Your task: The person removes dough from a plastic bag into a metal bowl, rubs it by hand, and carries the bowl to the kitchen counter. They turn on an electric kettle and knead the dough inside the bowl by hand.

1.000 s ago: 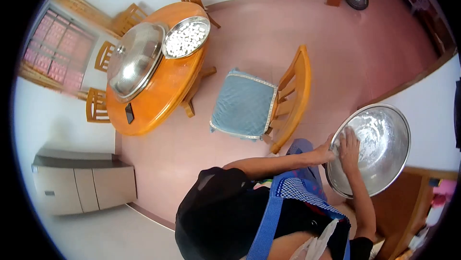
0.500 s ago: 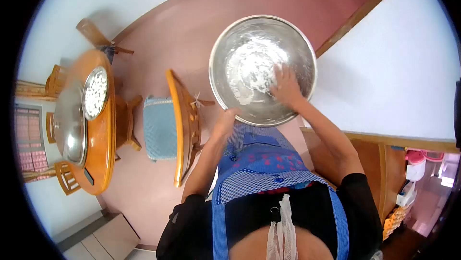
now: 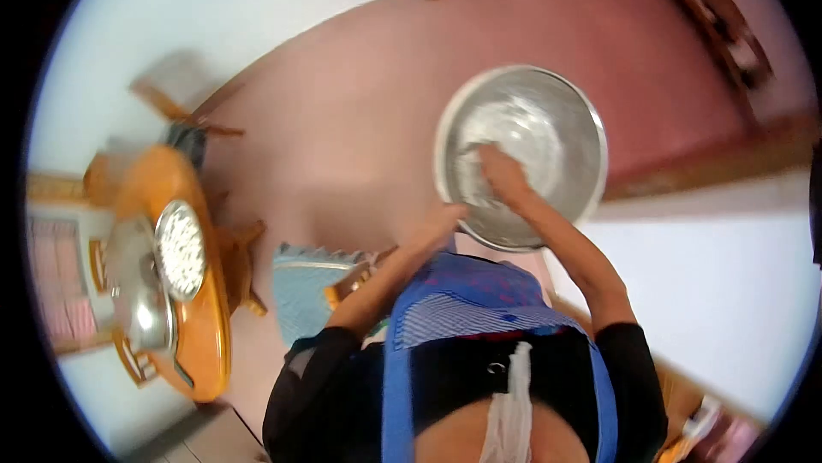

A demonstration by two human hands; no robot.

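A large round metal bowl (image 3: 575, 174) is held in front of the blue apron, its inside coated with a white, flour-like layer (image 3: 535, 125). At the near left of the bowl, my left hand (image 3: 449, 213) grips the rim. Inside, my right hand (image 3: 505, 174) reaches down to the left part of the bowl, where the white stuff lies. Motion blurs its fingers, so whether they hold anything is not visible.
On the left, a wooden table (image 3: 216, 326) bears a tray of small white pieces (image 3: 181, 249), a large metal lid or pan (image 3: 141, 296) and a dark phone-like object (image 3: 183, 375). A blue-cushioned chair (image 3: 304, 287) stands beside my left arm. White wall (image 3: 685, 283) lies right.
The view has turned, and the bowl appears farther right and tilted. My right hand has moved from the bowl's right part to its left, its fingers less spread. My left hand keeps the rim.
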